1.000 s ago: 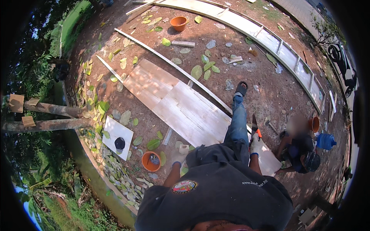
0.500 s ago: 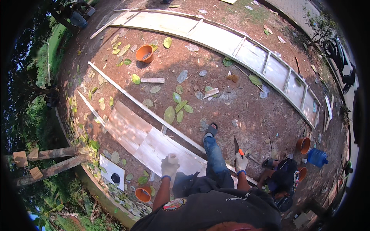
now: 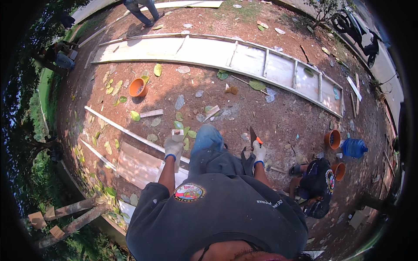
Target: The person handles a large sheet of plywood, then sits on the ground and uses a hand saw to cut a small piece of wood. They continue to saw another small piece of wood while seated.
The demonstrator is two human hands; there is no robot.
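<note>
My left hand (image 3: 172, 147), in a pale work glove with a blue cuff, is closed around a short narrow piece of wood (image 3: 177, 132). The wood stands out above and below the glove, to the left of my bent leg. On the other side of that leg, my right hand (image 3: 259, 153), gloved alike, grips a handsaw (image 3: 253, 135) with an orange handle. Its dark blade points up and away from me. Beyond my left hand, pale plywood boards (image 3: 139, 162) lie on the ground, with a long thin wooden strip (image 3: 126, 127) alongside.
A long wooden frame with panels (image 3: 161, 48) lies across the far ground. Orange buckets stand at the left (image 3: 138, 88) and right (image 3: 332, 139), beside a blue water jug (image 3: 354, 148). A co-worker (image 3: 317, 185) crouches close on my right; another person (image 3: 141, 11) stands far off.
My view has shifted, and the boards now sit lower left. My left hand has moved forward with the wood piece. The saw stays in my right hand. A standing person's legs now show far off.
</note>
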